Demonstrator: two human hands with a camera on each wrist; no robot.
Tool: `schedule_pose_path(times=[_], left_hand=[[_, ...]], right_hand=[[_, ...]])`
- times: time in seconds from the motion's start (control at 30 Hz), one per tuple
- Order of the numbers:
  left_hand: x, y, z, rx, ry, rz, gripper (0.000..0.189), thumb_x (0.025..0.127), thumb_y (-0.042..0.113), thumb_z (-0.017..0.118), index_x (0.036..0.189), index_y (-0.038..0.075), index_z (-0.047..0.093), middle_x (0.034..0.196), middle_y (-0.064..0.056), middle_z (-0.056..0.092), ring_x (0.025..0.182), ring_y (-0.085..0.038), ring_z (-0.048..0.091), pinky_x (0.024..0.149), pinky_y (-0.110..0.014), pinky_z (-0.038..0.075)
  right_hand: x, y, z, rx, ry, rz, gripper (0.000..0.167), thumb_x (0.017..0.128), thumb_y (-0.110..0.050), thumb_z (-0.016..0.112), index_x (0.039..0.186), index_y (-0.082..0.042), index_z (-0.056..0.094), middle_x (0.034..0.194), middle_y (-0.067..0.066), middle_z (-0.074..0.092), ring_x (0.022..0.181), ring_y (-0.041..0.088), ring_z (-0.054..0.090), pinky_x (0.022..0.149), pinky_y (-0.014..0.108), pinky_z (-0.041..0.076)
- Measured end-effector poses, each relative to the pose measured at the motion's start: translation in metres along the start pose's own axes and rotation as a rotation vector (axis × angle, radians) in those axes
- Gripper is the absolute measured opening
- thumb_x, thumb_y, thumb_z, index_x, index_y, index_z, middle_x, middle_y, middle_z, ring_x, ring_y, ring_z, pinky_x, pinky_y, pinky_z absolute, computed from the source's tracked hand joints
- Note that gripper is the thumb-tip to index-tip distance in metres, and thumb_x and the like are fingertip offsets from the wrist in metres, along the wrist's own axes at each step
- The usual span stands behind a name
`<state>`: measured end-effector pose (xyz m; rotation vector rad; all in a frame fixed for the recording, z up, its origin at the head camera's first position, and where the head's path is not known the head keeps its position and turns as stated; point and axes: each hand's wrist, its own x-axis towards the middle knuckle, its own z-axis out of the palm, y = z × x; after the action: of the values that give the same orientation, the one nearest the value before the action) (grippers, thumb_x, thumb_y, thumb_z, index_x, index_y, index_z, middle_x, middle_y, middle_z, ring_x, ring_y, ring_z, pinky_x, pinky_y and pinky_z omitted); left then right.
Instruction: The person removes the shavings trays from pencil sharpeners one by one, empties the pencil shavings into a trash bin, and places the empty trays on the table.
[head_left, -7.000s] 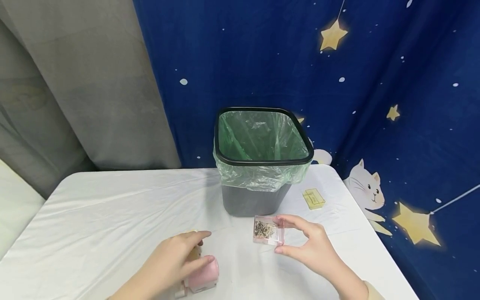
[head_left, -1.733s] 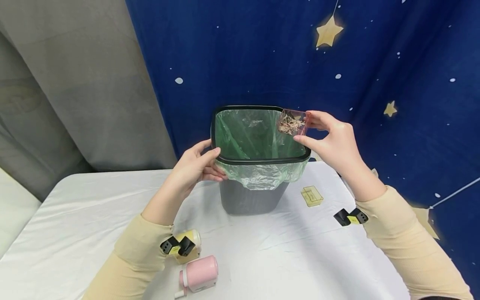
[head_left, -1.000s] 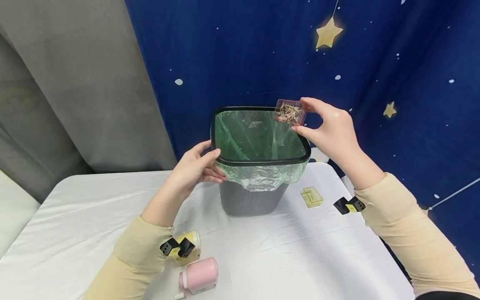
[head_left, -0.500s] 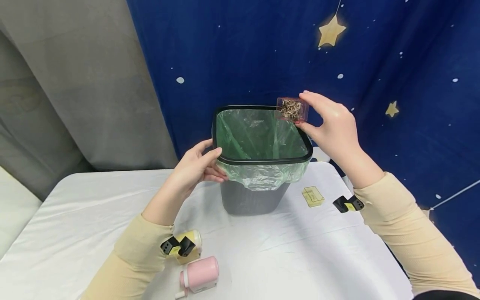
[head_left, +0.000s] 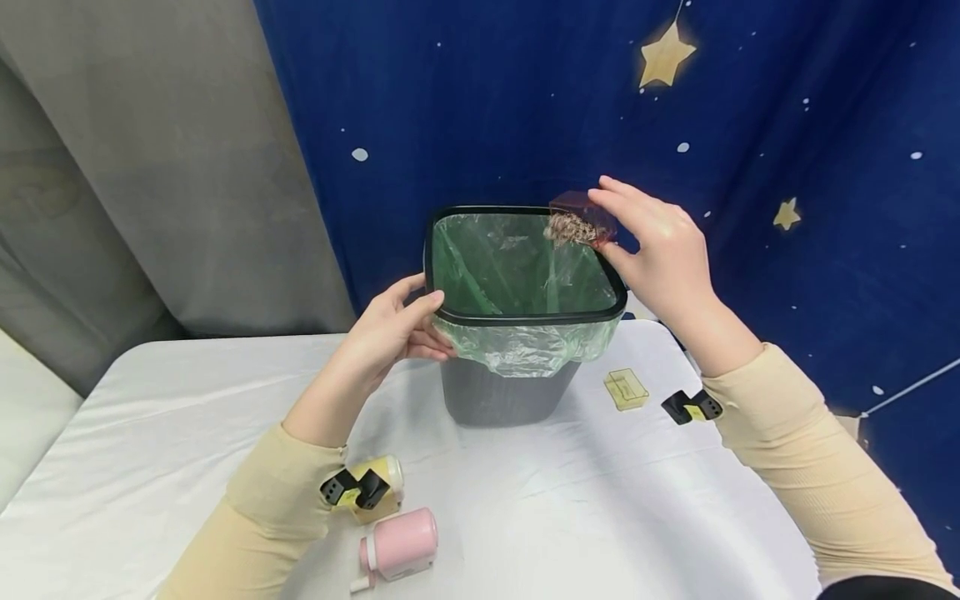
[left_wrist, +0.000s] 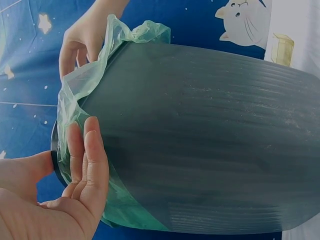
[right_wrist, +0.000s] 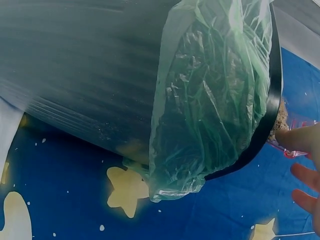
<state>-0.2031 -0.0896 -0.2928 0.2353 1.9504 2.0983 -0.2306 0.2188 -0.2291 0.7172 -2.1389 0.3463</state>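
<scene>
My right hand [head_left: 663, 254] pinches a small clear pink shavings drawer [head_left: 576, 202] between thumb and fingers, above the far right corner of the trash bin [head_left: 502, 400]. The drawer is tilted toward the bin, and pencil shavings [head_left: 568, 229] are bunched at its lower open side. My left hand [head_left: 386, 329] grips the black rim [head_left: 525, 319] at the bin's left, thumb on top and fingers below against the green liner [head_left: 517, 350]. In the left wrist view, the left fingers [left_wrist: 92, 165] lie along the liner. In the right wrist view, the drawer is partly hidden behind the rim.
On the white tabletop [head_left: 525, 517], a pink crank pencil sharpener [head_left: 405, 542] lies front left. Beside it a yellow sharpener [head_left: 382, 479] is partly covered by the left sleeve. A clear yellow drawer [head_left: 626, 390] sits right of the bin. Curtains [head_left: 487, 100] hang behind.
The right hand has carried the drawer from the table up over the bin and now tips it further, the shavings shifting toward its edge. The left hand has moved from the sharpeners to the bin rim.
</scene>
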Motion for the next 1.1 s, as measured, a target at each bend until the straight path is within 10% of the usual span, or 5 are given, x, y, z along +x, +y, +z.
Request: schedule_pose_path(times=[1.1], left_hand=[[-0.001,0.0004,0.0006,-0.001,0.003,0.0,0.067,0.099,0.03,0.054,0.153,0.013,0.017,0.077,-0.021,0.067,0.073,-0.032,0.069,0.068,-0.04,0.057]], right_hand=[[-0.0009,-0.0082,0.0095,-0.024,0.17,-0.26,0.048,0.08,0.016,0.061,0.117,-0.013,0.07,0.128,0.001,0.061,0.105,0.026,0.062,0.082,0.048,0.046]])
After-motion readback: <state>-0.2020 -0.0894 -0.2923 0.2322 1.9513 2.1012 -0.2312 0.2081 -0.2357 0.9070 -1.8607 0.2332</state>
